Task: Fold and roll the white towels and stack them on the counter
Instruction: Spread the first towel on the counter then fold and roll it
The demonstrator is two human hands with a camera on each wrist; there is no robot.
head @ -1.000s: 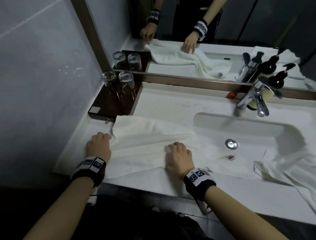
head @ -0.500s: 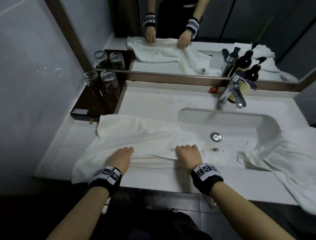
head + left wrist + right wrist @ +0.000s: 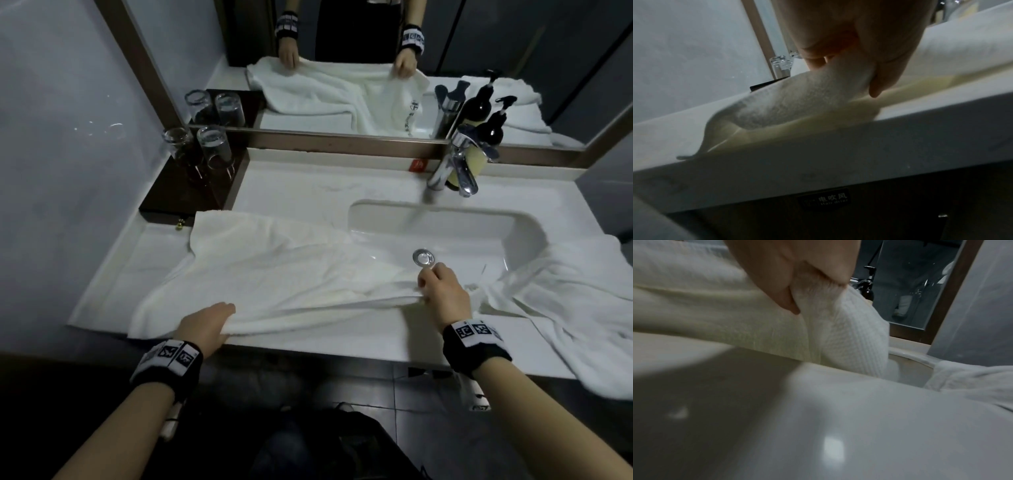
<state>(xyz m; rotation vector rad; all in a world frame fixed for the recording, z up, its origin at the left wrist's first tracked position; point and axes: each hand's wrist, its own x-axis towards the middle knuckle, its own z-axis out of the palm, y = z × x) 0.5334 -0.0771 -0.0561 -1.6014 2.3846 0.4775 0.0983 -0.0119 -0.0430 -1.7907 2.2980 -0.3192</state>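
Left hand (image 3: 205,325): pinches the towel's (image 3: 291,274) near edge, at the table's (image 3: 342,339) front lip, left of the sink (image 3: 445,222).
Right hand (image 3: 442,294): pinches the same edge at the sink's front rim.
Handling: soft, limp, light; probably sags between grips, so hold the hem near both corners.
Look: white terry, creased, partly folded, far end draped into the sink.
Second towel (image 3: 565,291): crumpled, right of the sink.

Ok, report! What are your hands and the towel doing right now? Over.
Left hand and right hand each pinch the towel by its near edge. Towel half folded, spread over counter. Second towel crumpled beside the sink.
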